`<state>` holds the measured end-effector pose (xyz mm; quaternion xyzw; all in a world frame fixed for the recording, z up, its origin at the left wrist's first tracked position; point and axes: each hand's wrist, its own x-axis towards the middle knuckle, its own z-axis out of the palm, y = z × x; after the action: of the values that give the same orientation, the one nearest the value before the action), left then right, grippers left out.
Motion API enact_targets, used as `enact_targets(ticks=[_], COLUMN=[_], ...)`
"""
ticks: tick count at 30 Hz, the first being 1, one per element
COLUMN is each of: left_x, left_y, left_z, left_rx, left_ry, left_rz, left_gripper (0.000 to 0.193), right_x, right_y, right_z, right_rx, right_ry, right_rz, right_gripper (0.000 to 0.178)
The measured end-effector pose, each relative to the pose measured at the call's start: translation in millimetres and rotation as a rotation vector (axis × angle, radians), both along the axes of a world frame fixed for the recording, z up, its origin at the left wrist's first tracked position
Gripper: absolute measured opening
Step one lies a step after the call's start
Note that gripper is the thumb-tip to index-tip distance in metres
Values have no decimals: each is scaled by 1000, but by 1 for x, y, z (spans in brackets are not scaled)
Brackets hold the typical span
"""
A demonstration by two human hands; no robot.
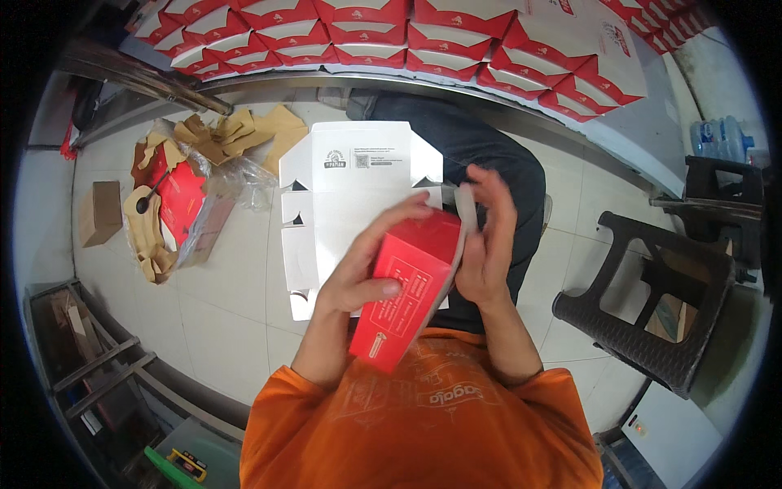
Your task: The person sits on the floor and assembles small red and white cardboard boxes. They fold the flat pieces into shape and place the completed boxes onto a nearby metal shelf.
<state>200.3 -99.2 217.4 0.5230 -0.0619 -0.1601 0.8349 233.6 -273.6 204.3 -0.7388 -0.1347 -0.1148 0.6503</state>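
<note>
Fingers of the left hand (346,285) clasp a red carton (399,322) at frame centre; the right hand's (486,265) bend along its pale edge, their grip unclear. Beneath lies a flat white blank (358,196). Outward: tiled floor (220,326), torn bundle (183,196) at left, dark stool (627,350) at right, red-and-white boxes (366,37) covering the tabletop (658,122) along the top.

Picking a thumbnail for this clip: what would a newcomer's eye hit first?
The red box near the centre, tilted in the left hand, with the right hand at its pale edge. Next, the orange shirt at the bottom and the flat white card just beyond the left hand. Red-and-white boxes line the top.
</note>
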Motion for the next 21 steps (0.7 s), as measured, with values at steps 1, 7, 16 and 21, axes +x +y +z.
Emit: enact_targets(ticks=[1, 7, 16, 21], left_x=[-1, -5, -7, -9], left_y=[-2, 0, -1, -5], left_z=[4, 26, 7, 14], left_rx=[-20, 74, 304, 204], left_ry=[10, -51, -235, -156], left_rz=[22, 147, 117, 131], left_gripper=[98, 108, 96, 93], right_x=[3, -8, -18, -21], right_y=[-1, -18, -17, -17], right_z=[6, 6, 3, 8], right_rx=[-61, -396, -205, -307], right_ry=[-158, -365, -335, -367], right_rz=[-41, -103, -302, -267], right_gripper=[41, 54, 53, 46])
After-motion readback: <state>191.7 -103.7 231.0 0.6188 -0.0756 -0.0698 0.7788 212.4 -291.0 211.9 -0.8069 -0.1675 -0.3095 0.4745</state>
